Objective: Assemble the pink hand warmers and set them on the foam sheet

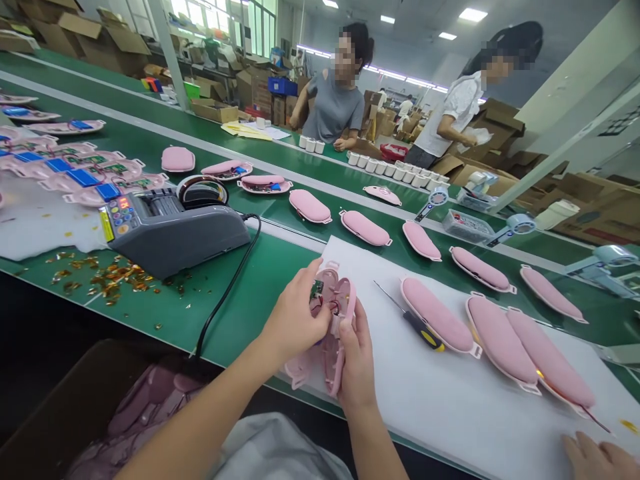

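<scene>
An opened pink plastic casing (pixel 327 360) stands tilted between my hands at the front edge of the bench. Inside it show a small green circuit board (pixel 317 289) and thin red and black wires. My left hand (pixel 295 317) is closed on the casing's left part, its thumb pressed in near the wires. My right hand (pixel 359 353) grips the narrow pink rim on the right, thumb on the near side. What lies under my left thumb is hidden. To the right, a screwdriver (pixel 423 330) with a black and yellow handle lies beside a closed pink casing (pixel 435 313).
A grey tape dispenser (pixel 190 233) stands left, its black cable (pixel 227 293) running to the bench edge. Tape scraps (pixel 120 277) lie before it. More pink casings (pixel 365 228) line the green bench. Another person's hand (pixel 597 457) rests at lower right. Two people stand across.
</scene>
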The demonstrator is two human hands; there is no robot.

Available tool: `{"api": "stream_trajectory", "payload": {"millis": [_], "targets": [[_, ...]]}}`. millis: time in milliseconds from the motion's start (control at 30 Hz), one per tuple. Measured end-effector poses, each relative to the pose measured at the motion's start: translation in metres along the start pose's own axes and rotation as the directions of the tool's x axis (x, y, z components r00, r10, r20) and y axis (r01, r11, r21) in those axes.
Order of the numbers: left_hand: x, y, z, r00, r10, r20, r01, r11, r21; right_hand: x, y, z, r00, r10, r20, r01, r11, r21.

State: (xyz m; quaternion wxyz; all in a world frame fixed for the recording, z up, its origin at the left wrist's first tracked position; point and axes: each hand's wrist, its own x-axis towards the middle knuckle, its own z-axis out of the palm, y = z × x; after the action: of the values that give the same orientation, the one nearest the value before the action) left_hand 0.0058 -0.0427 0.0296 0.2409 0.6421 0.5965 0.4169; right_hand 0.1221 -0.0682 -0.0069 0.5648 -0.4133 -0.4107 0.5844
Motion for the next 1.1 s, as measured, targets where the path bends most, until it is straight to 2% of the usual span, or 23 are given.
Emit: {"api": "stream_trajectory", "payload": {"millis": [67,233,333,400,500,600,767,967,1033,1100], "targets": [[0.001,-0.004,-0.004,1.0,-0.03,0.005,0.03,0.999,-0.033,0.003,-0.003,-0.002,0.999,0.042,0.024,-0.043,0.998,0.051],[-0.001,-0.009,-0.012,0.978,-0.059,0.202,0.077,0.993,-0.085,0.008,-0.001,-0.007,0.996,0.092,0.014,-0.093,0.976,0.196],[-0.004,-0.005,-0.012,0.967,-0.2,0.158,0.194,0.98,0.054,0.009,0.001,-0.007,0.994,0.108,0.016,-0.109,0.975,0.192],[-0.005,0.0,-0.012,0.958,-0.254,0.135,0.234,0.961,0.147,0.009,0.002,-0.005,0.993,0.122,0.005,-0.121,0.979,0.166],[-0.007,0.007,-0.009,0.956,-0.275,0.106,0.244,0.94,0.239,0.009,0.001,-0.001,0.992,0.124,-0.016,-0.121,0.982,0.146],[-0.009,0.01,-0.007,0.963,-0.255,0.084,0.226,0.939,0.257,0.008,0.001,0.003,0.994,0.101,-0.027,-0.096,0.985,0.146],[-0.014,0.006,-0.006,0.981,-0.151,0.12,0.138,0.984,0.115,0.007,0.007,0.006,0.997,0.04,-0.059,-0.031,0.988,0.154],[-0.023,0.003,-0.008,0.988,-0.058,0.14,0.065,0.997,-0.048,0.007,0.007,0.006,0.998,-0.026,-0.052,0.029,0.998,0.052],[-0.024,-0.001,-0.008,0.989,-0.04,0.142,0.063,0.985,-0.159,0.007,0.007,0.005,0.998,-0.028,-0.048,0.03,0.999,0.04],[-0.023,-0.008,-0.005,0.98,-0.029,0.195,0.096,0.935,-0.341,0.009,0.008,0.003,0.999,-0.024,-0.025,0.025,0.999,0.044]]}}
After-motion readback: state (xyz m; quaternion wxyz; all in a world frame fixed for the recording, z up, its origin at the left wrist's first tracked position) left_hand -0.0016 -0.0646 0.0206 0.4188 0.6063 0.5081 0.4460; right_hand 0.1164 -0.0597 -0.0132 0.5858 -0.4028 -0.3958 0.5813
